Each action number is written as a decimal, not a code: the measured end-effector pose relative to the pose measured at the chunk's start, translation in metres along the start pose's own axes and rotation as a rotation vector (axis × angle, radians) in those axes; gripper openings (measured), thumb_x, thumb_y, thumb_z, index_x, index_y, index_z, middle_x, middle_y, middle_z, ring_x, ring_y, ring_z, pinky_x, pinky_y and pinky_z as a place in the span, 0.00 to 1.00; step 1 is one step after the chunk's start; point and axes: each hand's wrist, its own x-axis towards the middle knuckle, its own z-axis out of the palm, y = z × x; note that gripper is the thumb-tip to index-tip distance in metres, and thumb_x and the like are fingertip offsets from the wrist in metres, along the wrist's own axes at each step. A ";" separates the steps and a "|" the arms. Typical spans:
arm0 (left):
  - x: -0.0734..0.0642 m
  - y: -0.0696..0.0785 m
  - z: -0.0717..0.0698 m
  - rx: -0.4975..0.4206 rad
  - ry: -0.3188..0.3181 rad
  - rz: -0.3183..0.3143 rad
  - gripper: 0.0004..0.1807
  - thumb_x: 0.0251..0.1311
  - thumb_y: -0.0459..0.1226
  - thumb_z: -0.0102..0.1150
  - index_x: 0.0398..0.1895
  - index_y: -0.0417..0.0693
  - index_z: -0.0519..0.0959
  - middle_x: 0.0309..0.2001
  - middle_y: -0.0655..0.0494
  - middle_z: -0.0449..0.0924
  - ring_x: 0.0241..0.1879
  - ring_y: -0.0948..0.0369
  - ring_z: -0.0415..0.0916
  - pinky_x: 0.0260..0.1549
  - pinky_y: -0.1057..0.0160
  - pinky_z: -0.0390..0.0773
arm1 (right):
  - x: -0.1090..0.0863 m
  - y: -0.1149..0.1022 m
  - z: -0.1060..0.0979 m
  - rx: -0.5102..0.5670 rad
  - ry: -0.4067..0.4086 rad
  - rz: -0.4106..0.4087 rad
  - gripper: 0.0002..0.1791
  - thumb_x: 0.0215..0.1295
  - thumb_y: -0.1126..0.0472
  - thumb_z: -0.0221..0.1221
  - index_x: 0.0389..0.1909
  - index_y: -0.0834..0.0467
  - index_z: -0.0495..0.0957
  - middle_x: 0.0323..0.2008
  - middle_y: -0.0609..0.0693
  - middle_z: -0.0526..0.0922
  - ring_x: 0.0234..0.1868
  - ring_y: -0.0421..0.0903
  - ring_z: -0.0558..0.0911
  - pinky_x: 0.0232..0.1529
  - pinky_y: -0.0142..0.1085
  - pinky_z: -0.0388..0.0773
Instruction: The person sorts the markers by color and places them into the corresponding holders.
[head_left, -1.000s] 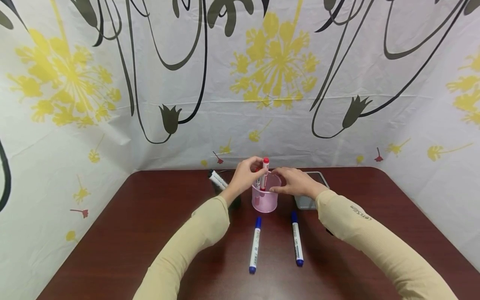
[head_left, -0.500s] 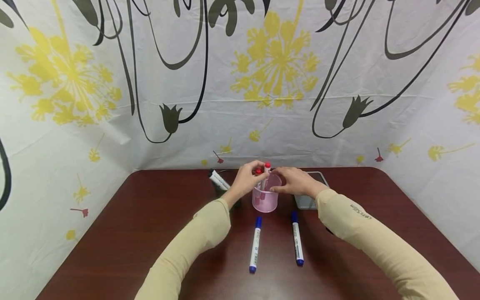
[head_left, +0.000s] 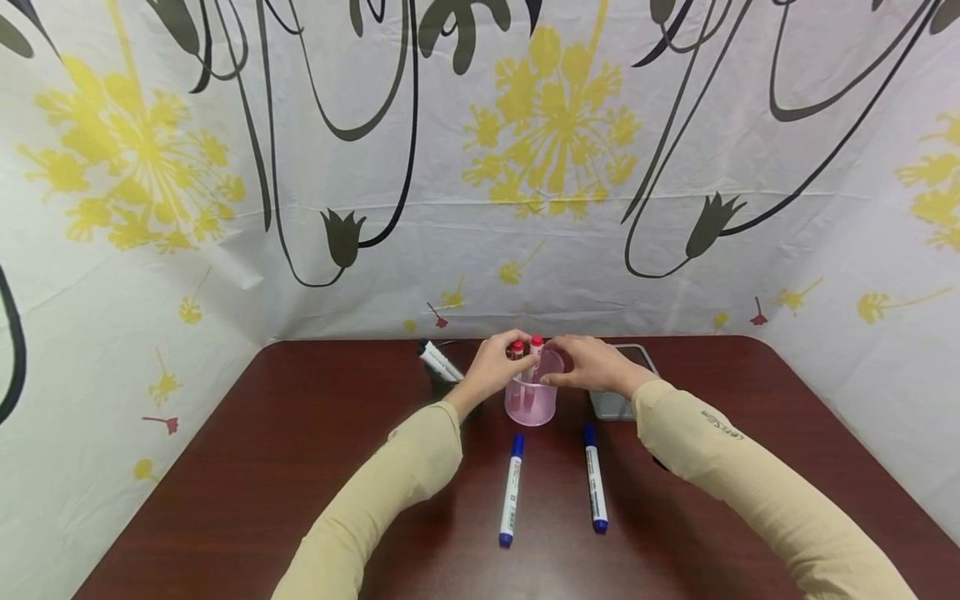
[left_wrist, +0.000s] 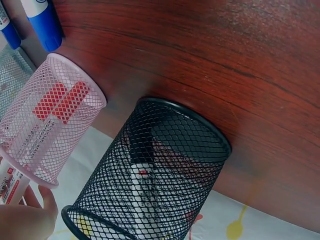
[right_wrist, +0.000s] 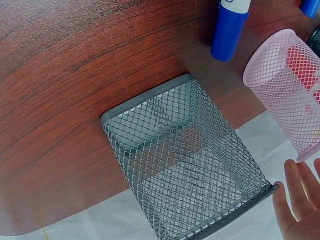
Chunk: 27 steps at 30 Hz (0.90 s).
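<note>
In the head view my left hand (head_left: 495, 367) is at the left side of a pink mesh pen cup (head_left: 529, 408), thumb and fingers around the upper part of a red-capped marker (head_left: 536, 343). A second red marker (head_left: 517, 348) stands beside it in the cup. Both lower ends show through the mesh in the left wrist view. My right hand (head_left: 596, 365) grips the cup's right rim, thumb in front and fingers behind. Two blue markers, one on the left (head_left: 510, 492) and one on the right (head_left: 595, 487), lie on the table in front of the cup.
Left of the pink cup stands a black mesh pen cup (left_wrist: 170, 165) holding black-and-white markers (head_left: 438, 360), partly behind my left hand. A grey rectangular mesh holder (right_wrist: 185, 160) stands at the right, behind my right wrist. A patterned cloth (head_left: 480, 275) hangs behind the brown table (head_left: 300, 467).
The red marker in my left hand has gone down into the pink cup, and its cap is now about level with the other one. My right hand has stayed at the rim.
</note>
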 end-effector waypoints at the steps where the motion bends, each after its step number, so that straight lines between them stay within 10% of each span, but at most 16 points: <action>1: 0.000 0.000 0.000 0.003 -0.002 -0.004 0.14 0.51 0.40 0.61 0.41 0.46 0.77 0.37 0.56 0.77 0.32 0.64 0.71 0.31 0.69 0.72 | 0.000 0.000 0.000 0.003 -0.002 0.001 0.31 0.50 0.45 0.61 0.49 0.62 0.72 0.43 0.55 0.77 0.39 0.49 0.76 0.38 0.44 0.72; 27: -0.005 -0.002 -0.001 0.038 -0.018 0.010 0.14 0.50 0.40 0.63 0.41 0.47 0.76 0.37 0.56 0.77 0.35 0.64 0.71 0.36 0.68 0.72 | -0.002 -0.003 -0.001 0.007 0.012 -0.002 0.31 0.50 0.46 0.62 0.50 0.63 0.71 0.44 0.56 0.76 0.41 0.52 0.76 0.39 0.45 0.71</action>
